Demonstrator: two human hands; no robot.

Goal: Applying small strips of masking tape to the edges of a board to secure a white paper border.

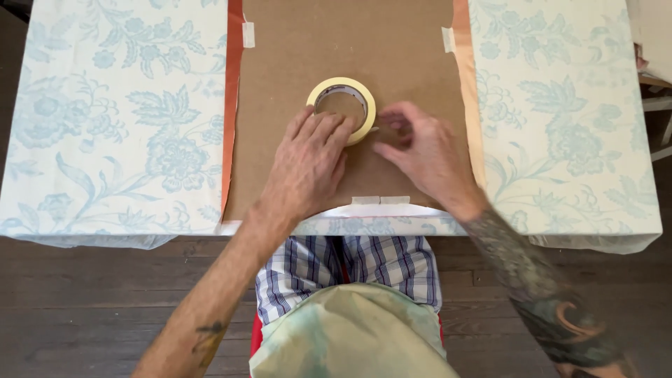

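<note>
1 roll of masking tape [341, 109] lies flat near the middle of a brown board [392, 49]. The roll is pale yellow, and you can see the board through its round hole.

The left hand [308, 164] lies on the near left side of the roll. Its fingers [334, 129] are spread flat and press on the rim, so this hand is open and not wrapped around anything. The right hand [427, 150] is just beside the roll on the right. Its fingertips [395, 124] are pinched together close to the edge of the roll. They look a bit blurry, so I cannot tell if they hold the loose end of the tape or not.

The brown board sits on a surface [112, 126] covered with a pale cloth that has blue flowers and leaves on it. 2 shiny orange strips run down the left side [231, 119] and right side [470, 105] of the board. 2 short bits of tape [248, 34] hold the top corners of the board, and more tape runs along its near edge [379, 200].

Below the surface you can see the person's checked shorts [350, 269], a pale green shirt [350, 332], and a dark wooden floor [91, 308].
</note>
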